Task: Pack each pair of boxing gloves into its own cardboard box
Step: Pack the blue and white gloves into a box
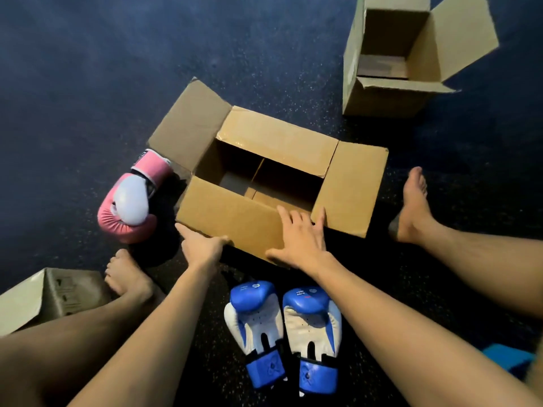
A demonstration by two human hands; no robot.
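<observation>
A pair of blue-and-white boxing gloves (282,330) is lying nearest the person, side by side on the dark speckled floor (88,83), cuffs toward the viewer, their padded shells smooth and glossy. Just beyond them, an open cardboard box (264,183) of plain brown corrugated board is being touched by both hands at its near flap. The left hand (202,245) is being pressed against the flap's lower left edge, its grip loose and holding nothing. The right hand (299,239) is being laid flat on the same flap with fingers spread, its grip also released. The box interior is showing bare board. Left of the box, a pink-and-white boxing glove (132,201) is resting on the floor, rounded and shiny, cuff pointing away. A worn cardboard box (50,292) is sitting at the near left. Farthest away, a taller open cardboard box (390,71) is standing upright, flaps raised.
</observation>
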